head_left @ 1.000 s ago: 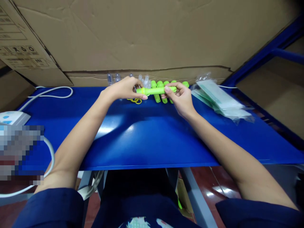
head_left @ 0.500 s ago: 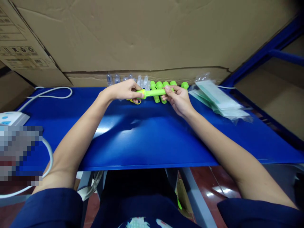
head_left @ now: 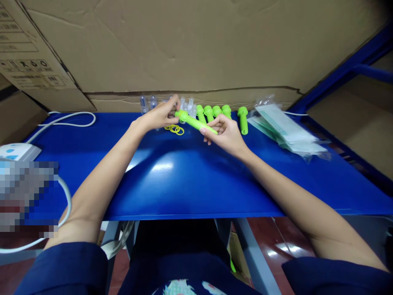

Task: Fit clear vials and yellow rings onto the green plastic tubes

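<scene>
At the far left of the blue table [head_left: 184,180], a white device [head_left: 18,150] sits with its white cable [head_left: 72,121] looped toward the back. Neither hand is near them.

Further in, the left hand [head_left: 159,116] reaches to the rear of the table. Its fingertips are pinched on the capped end of a green tube [head_left: 195,121], which is held just above the surface and slants down to the right. Behind this hand, a cluster of small clear vials [head_left: 147,102] stands against the cardboard boxes [head_left: 184,49]. A few yellow rubber bands [head_left: 175,129] lie loose just beneath it.

The right hand [head_left: 225,133] is closed around the lower end of the same tube, fingers curled and palm turned up. Both hands therefore share this one piece.

Just behind the right hand, four more green tubes [head_left: 213,112] lie side by side with their caps toward the boxes. A fifth green tube [head_left: 243,119] lies a little apart to the right. Beyond it is a stack of clear plastic bags [head_left: 285,131], which neither hand touches.

Judging from this layout, the work looks partway through. One tube is being handled and five lie on the table, while the bands, the vials and the whole stack of bags appear to be waiting.
</scene>
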Motion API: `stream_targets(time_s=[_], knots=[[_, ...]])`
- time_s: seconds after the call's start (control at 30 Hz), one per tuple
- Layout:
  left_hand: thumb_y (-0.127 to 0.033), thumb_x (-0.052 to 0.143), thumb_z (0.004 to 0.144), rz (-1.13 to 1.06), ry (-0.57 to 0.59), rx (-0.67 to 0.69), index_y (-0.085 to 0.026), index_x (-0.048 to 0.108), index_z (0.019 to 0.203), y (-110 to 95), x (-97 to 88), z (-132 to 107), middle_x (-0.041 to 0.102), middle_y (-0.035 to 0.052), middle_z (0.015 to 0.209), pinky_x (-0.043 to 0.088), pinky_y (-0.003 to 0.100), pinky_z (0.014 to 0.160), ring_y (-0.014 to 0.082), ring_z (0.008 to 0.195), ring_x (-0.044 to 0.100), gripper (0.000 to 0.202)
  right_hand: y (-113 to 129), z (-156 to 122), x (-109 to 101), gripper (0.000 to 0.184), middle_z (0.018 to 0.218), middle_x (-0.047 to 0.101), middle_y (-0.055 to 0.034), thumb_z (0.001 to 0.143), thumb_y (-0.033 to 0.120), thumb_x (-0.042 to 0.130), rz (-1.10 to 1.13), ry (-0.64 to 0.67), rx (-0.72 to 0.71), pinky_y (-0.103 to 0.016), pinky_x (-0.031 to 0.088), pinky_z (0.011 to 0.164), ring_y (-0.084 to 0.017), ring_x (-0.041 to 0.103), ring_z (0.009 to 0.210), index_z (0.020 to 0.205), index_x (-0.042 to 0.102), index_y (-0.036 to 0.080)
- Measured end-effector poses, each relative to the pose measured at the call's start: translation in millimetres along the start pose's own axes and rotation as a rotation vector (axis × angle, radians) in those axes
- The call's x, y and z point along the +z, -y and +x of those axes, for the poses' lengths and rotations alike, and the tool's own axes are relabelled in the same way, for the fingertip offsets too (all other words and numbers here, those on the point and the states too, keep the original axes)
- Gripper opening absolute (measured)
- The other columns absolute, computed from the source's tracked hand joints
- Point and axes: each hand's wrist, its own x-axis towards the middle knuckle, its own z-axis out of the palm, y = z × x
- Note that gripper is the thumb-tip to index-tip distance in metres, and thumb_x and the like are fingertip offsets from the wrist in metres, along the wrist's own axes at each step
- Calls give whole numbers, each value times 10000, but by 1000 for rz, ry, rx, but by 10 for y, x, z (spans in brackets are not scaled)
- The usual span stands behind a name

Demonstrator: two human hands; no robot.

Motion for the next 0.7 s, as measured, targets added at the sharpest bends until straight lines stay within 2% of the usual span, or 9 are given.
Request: stream_targets(time_s=[0.13,0.33,0.47,0.57,0.7], knots=[[-241,577,867,70,27,29,-197,637,1014,9,2,27,711,38,837,521,335,887,206,872,698,166,-38,-19,-14,533,637,656,29,656,634,864,-65,-20,-28,-386,607,481,-202,680,532,816,513,266],[-221,595,866,109,-14,28,-179,673,998,3,33,39,721,63,889,504,355,956,228,948,699,159,-38,-55,-32,453,647,655,29,719,613,830,-108,-38,-3,-487,654,617,-262,732,675,926,579,298],[-216,561,888,105,-46,41,-162,676,942,-41,50,34,726,68,877,497,362,969,220,939,701,138,-38,-47,-47,479,699,666,19,708,603,840,-112,-59,-13,-463,648,604,-276,743,743,980,589,300],[-209,556,879,74,-82,35,-159,679,931,-104,40,28,728,53,853,499,368,964,211,914,700,142,-58,-39,-47,497,660,644,27,718,652,812,-124,-60,-54,-426,637,556,-256,733,681,964,576,291],[-188,555,863,76,-144,-6,-168,684,906,-207,28,18,722,56,852,508,387,950,234,937,694,138,-80,-52,-23,483,631,632,20,729,628,821,-131,-70,-93,-434,627,546,-246,709,616,908,544,275]])
